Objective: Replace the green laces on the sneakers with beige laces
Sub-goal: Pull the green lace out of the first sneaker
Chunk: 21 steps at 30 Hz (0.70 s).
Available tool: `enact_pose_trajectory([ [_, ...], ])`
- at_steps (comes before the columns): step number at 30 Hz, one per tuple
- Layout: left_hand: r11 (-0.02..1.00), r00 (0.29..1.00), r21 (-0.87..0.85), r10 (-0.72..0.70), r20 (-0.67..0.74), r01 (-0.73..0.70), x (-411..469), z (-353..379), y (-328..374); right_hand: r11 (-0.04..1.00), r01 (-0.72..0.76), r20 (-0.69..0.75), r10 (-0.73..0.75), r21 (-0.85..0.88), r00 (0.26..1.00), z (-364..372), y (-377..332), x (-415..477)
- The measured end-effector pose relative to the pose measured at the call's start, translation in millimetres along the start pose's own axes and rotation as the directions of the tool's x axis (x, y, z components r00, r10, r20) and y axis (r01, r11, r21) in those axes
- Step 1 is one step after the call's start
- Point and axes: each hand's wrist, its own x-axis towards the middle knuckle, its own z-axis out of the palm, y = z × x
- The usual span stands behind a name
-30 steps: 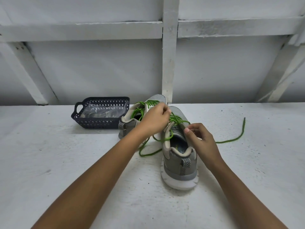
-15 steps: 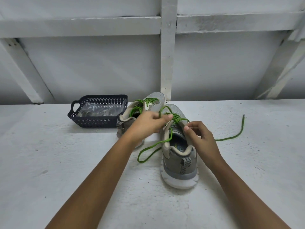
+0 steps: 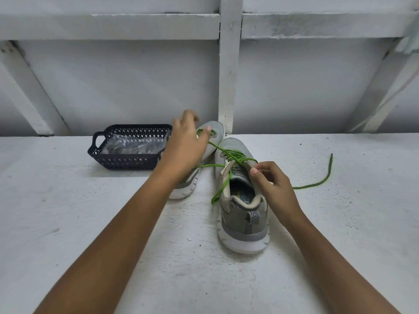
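Observation:
Two grey sneakers stand on the white table, toes pointing away from me. The near sneaker (image 3: 242, 223) carries a green lace (image 3: 235, 157) that is partly pulled out of its upper eyelets. One loose end of it trails off to the right (image 3: 317, 183). My left hand (image 3: 183, 150) is raised over the far sneaker (image 3: 214, 130), and a taut stretch of that lace runs up into it. My right hand (image 3: 274, 189) pinches the right side of the near sneaker's collar. Most of the far sneaker is hidden behind my left hand, with green lacing visible near its toe.
A dark perforated basket (image 3: 127, 163) stands at the back left and holds a clear plastic packet (image 3: 133, 145). I cannot make out what is inside the packet. A white wall with a vertical post (image 3: 229, 87) rises just behind the shoes.
My left hand has gone up and to the left, away from the near sneaker's tongue, drawing the green lace out with it. My right hand has stayed on the collar.

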Motion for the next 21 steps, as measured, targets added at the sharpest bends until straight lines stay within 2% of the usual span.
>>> enact_pose_trajectory([
  [1,0.974,0.968,0.139,0.200,-0.153,-0.180,-6,-1,1,1.000,-0.001,0.001,0.001,0.001,1.000,0,1,0],
  [2,0.911,0.884,0.247,0.391,-0.257,-0.331,-12,-2,4,1.000,-0.004,0.002,0.004,0.003,1.000,0,1,0],
  [3,0.847,0.801,0.275,0.524,-0.288,-0.455,-19,0,5,1.000,-0.007,0.002,0.007,0.003,1.000,-1,2,0],
  [4,0.819,0.792,0.217,0.571,-0.216,-0.531,-25,2,6,1.000,-0.007,0.002,0.007,0.003,1.000,0,2,0],
  [5,0.834,0.829,0.123,0.550,-0.103,-0.538,-30,6,5,1.000,-0.008,0.003,0.008,0.004,1.000,0,2,0],
  [6,0.875,0.875,0.032,0.481,0.048,-0.483,-34,10,5,1.000,-0.007,0.005,0.007,0.006,1.000,0,2,1],
  [7,0.913,0.900,0.021,0.399,0.177,-0.408,-37,15,2,1.000,-0.006,0.006,0.006,0.007,1.000,0,2,1],
  [10,0.979,0.928,0.035,0.178,0.329,-0.200,-38,22,-8,1.000,-0.001,0.006,0.001,0.001,1.000,0,2,1],
  [14,0.996,0.937,-0.085,0.068,0.343,-0.041,-33,8,-6,1.000,-0.009,0.007,0.009,-0.002,1.000,-1,2,1],
  [18,0.911,0.982,-0.389,-0.069,0.177,0.134,-25,-9,-10,1.000,-0.008,0.014,0.008,-0.011,1.000,-2,2,1],
  [21,0.926,0.989,-0.349,-0.123,0.084,0.145,-26,-5,-16,1.000,-0.006,0.018,0.007,-0.016,1.000,-2,2,0],
])
